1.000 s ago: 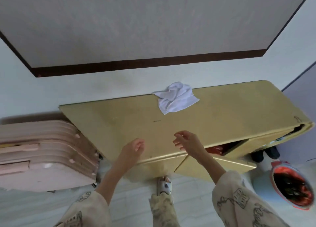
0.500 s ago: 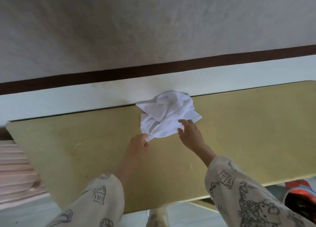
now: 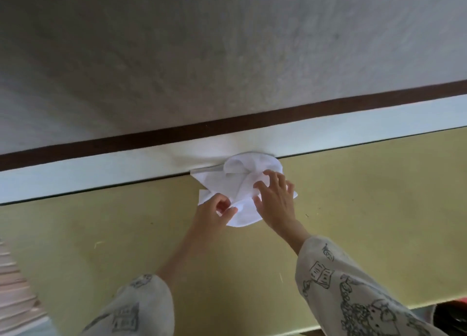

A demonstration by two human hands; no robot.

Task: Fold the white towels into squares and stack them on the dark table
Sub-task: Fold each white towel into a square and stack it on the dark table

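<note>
A crumpled white towel (image 3: pixel 242 184) is being pinched by the left hand (image 3: pixel 214 213) and pressed by the right hand's (image 3: pixel 275 199) spread fingers against the yellow tabletop's (image 3: pixel 366 209) far edge; a careless tug risks bunching it further.

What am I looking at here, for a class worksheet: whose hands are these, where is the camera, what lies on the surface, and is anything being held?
There is no machine here. A person wears a wide-angle camera on the head, so the one picture looks forward and down at their own arms, in patterned sleeves. A crumpled white towel lies on a yellowish tabletop, at its far edge against the wall. The left hand pinches the towel's near edge between thumb and fingers. The right hand rests on top of the towel with its fingers spread and bent into the cloth. The towel is not folded yet, and no stack is in view.
</note>
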